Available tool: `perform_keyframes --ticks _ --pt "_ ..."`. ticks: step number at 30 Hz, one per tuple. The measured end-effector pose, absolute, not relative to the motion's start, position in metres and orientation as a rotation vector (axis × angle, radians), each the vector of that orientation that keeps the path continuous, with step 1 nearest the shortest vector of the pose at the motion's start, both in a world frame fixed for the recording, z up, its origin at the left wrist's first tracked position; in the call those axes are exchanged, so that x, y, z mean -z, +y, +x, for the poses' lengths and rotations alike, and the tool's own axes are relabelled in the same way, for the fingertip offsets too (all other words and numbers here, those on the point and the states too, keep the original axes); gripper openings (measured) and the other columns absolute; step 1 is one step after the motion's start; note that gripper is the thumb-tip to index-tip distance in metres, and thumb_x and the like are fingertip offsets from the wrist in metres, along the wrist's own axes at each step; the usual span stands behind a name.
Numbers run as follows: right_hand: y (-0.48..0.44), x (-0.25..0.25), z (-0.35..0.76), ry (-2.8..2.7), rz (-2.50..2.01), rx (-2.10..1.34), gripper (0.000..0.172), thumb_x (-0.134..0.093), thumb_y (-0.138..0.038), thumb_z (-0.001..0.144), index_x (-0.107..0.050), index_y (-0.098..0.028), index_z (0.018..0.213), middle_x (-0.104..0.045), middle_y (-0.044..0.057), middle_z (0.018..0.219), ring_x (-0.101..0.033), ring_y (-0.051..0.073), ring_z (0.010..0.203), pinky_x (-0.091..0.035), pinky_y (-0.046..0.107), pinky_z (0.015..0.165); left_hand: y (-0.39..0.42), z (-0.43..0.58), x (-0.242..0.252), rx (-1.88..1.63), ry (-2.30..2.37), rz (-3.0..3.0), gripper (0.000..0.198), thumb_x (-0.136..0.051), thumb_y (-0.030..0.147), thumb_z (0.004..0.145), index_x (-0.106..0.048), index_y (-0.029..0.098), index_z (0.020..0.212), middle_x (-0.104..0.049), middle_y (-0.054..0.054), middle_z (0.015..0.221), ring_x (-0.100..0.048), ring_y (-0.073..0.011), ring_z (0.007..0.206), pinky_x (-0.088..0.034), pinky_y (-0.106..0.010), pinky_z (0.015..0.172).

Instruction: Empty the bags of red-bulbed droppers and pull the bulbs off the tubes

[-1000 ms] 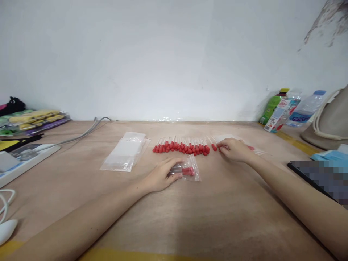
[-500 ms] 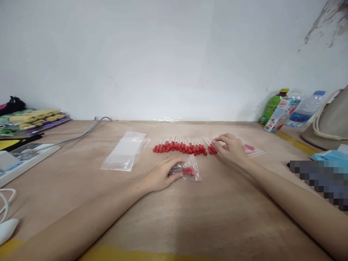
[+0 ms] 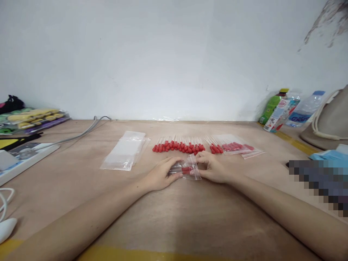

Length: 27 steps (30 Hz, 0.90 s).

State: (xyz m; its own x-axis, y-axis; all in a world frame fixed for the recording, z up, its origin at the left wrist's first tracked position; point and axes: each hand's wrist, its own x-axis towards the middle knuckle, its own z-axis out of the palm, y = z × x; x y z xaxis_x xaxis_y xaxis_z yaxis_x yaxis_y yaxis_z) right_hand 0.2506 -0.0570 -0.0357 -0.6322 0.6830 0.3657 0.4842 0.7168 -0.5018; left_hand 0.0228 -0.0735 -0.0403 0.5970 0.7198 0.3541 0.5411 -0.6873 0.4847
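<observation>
A small clear zip-lock bag (image 3: 178,167) lies on the table with red-tipped white sticks (image 3: 186,170) inside. My left hand (image 3: 163,174) is closed around the bag's left end, thumb at the front and fingers behind. At the opposite, zip end, my right hand (image 3: 213,167) pinches the bag's edge between thumb and fingers; whether it also holds a stick is hidden. Behind the hands runs a row of loose red-tipped sticks (image 3: 178,146), with a smaller group (image 3: 216,149) just to its right.
Flat, empty-looking clear bags (image 3: 123,152) are stacked at left. Filled bags (image 3: 235,145) overlap at right. A power strip (image 3: 32,156) with a grey cable sits far left, near packaged yellow items (image 3: 40,117). Bottles (image 3: 272,108) and a beige hat-like object (image 3: 328,119) stand far right.
My right hand has moved left and toward me, from the small stick group to the bag's zip end. My left hand keeps its hold on the bag.
</observation>
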Motion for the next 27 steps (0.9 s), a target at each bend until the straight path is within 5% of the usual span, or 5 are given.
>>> perform_keyframes --ticks 5,13,20,27 --pt "-0.063 0.029 0.245 -2.446 -0.96 -0.517 0.024 -0.068 -0.037 0.069 -0.065 -0.024 0.089 -0.053 0.002 0.084 -0.048 0.017 0.083 -0.039 0.029 0.072 -0.074 0.024 0.038 -0.768 1.0 2.505 0.037 -0.051 0.033 0.083 -0.045 0.021 0.117 -0.057 -0.007 0.112 -0.054 -0.0202 0.1 -0.044 -0.035 0.085" --pt "-0.073 0.029 0.24 -2.356 -0.956 -0.482 0.006 -0.056 -0.023 0.077 -0.053 -0.018 0.077 -0.057 0.001 0.074 -0.051 0.014 0.069 -0.041 0.026 0.061 -0.074 0.024 0.04 -0.778 1.017 2.498 0.038 -0.053 0.032 0.082 -0.045 0.021 0.118 -0.056 -0.007 0.114 -0.053 -0.0206 0.102 -0.043 -0.036 0.089" --pt "-0.045 0.001 0.29 -2.026 -0.99 -0.979 0.029 -0.058 -0.042 0.075 -0.056 -0.016 0.089 -0.064 0.003 0.072 -0.059 0.013 0.061 -0.048 0.027 0.057 -0.075 0.021 0.041 -0.769 1.019 2.423 0.058 -0.055 0.031 0.081 -0.028 0.022 0.131 -0.048 -0.01 0.128 -0.046 -0.0229 0.116 -0.041 -0.04 0.095" --pt "-0.017 -0.016 0.331 -1.559 -1.102 -0.299 0.028 -0.059 -0.041 0.075 -0.06 -0.018 0.091 -0.068 0.007 0.083 -0.062 0.017 0.075 -0.051 0.032 0.069 -0.075 0.021 0.039 -0.757 1.024 2.405 0.062 -0.055 0.032 0.08 -0.025 0.023 0.134 -0.044 -0.01 0.132 -0.043 -0.0244 0.119 -0.039 -0.041 0.097"
